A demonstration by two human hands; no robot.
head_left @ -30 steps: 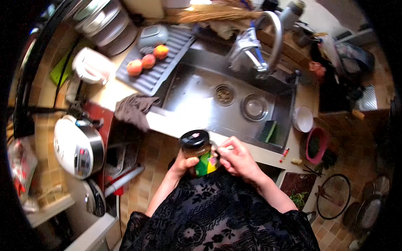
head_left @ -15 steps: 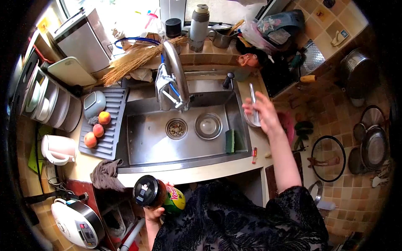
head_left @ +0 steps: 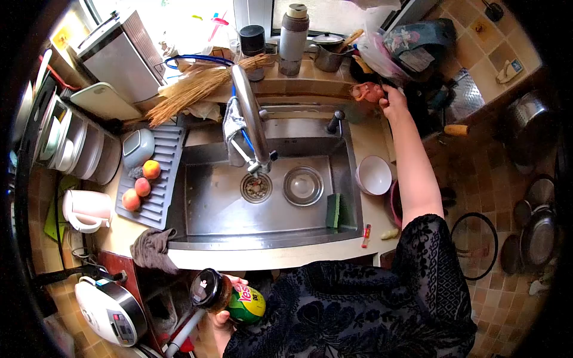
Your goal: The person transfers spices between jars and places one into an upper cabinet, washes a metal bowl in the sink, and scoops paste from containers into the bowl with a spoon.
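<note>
My left hand (head_left: 222, 319) is closed around a jar with a black lid (head_left: 209, 288) and a green and yellow container (head_left: 246, 303), held side by side below the counter edge. My right hand (head_left: 394, 102) reaches to the back right corner. Its fingers are closed at the right edge of a reddish object (head_left: 366, 92), whose exact shape is hard to make out. A white bowl (head_left: 375, 175) stands right of the sink (head_left: 227, 224). A round metal dish (head_left: 303, 185) and a green sponge (head_left: 333, 210) are in the sink.
The faucet (head_left: 253, 119) arches over the sink. Peaches (head_left: 142, 187) and a grey-blue bowl (head_left: 138, 147) lie on the left drainboard. A thermos (head_left: 293, 39) and a small pot (head_left: 329, 56) line the back ledge. A dark cloth (head_left: 153, 249) hangs at the front edge.
My right hand has moved from above the white bowl, where a shiny utensil showed, back to the reddish object. The utensil no longer shows. My left hand keeps its hold. The view has shifted slightly.
</note>
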